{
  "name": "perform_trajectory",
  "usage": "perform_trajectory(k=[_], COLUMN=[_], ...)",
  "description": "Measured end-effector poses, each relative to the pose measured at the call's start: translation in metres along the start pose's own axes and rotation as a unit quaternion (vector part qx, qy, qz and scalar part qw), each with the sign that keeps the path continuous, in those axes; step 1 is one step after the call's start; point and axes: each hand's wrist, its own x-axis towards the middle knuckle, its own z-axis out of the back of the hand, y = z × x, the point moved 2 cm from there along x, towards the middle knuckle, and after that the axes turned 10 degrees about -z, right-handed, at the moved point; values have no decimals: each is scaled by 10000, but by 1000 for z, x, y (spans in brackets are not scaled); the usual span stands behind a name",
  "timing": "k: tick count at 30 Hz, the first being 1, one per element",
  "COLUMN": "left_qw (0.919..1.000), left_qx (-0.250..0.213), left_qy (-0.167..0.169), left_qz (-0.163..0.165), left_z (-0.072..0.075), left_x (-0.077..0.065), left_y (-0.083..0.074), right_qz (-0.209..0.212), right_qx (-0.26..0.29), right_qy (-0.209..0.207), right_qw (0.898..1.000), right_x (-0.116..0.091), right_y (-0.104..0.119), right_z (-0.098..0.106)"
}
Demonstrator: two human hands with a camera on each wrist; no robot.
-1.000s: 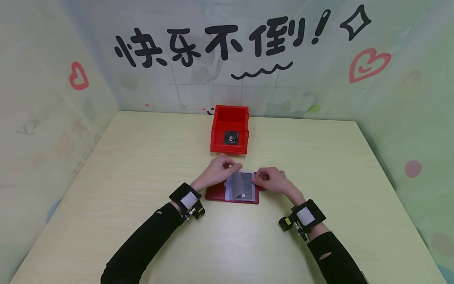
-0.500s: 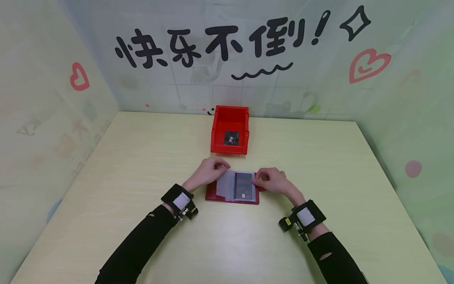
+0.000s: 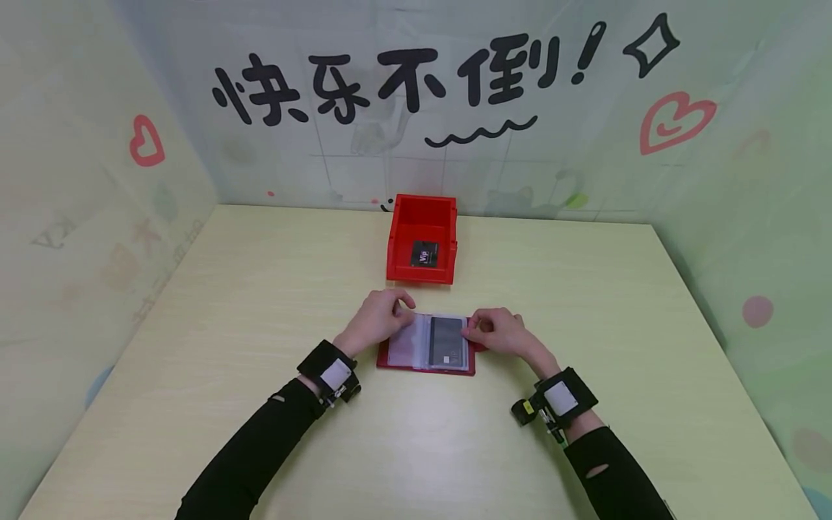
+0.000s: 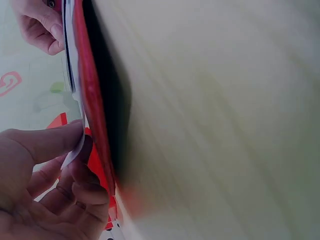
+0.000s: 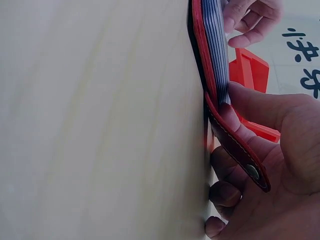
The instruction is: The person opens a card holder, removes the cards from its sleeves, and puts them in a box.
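Observation:
A red card holder [image 3: 382, 358] lies spread on the table. A dark card [image 3: 447, 339] shows through the clear sleeve on its right side. At the upper left corner, my left hand [image 3: 375, 319] pinches a clear plastic page [image 3: 403, 348] that lies turned over to the left; the left wrist view shows it between thumb and forefinger. My right hand [image 3: 503, 331] grips the right edge, its thumb over the stack of sleeves [image 5: 216, 45] in the right wrist view. The holder's snap strap [image 5: 235, 142] sticks out across those fingers.
Behind the card holder stands a red bin [image 3: 420, 275] with a black "Vip" card [image 3: 425, 253] inside. The pale wooden table [image 3: 442, 448] meets printed walls [image 3: 364, 173] at the back and both sides.
My left hand has moved left and turned the clear page from half raised to flat on the left side, showing the dark card fully. My right hand has stayed at the right edge.

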Motion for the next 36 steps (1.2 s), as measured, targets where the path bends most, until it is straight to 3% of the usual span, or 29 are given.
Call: perform_trajectory(k=[5, 10, 18, 24, 36], left_qw=[9995, 9974, 9991, 9975, 9992], left_qx=[301, 653, -59, -242, -232], left_qy=[-82, -242, 173, 398, 152], left_qz=[71, -193, -370, -540, -283], left_z=[-1, -3, -9, -13, -21], left_x=[0, 2, 0, -1, -1], left_y=[-1, -5, -15, -18, -16], right_qz=[22, 25, -66, -108, -150], right_qx=[-23, -18, 9, 77, 52], right_qy=[-30, -22, 30, 56, 37], right_qw=[10000, 10000, 10000, 9999, 9999], right_x=[2, 1, 0, -2, -1], right_y=[-1, 0, 1, 1, 1], right_z=[-2, -1, -1, 0, -1])
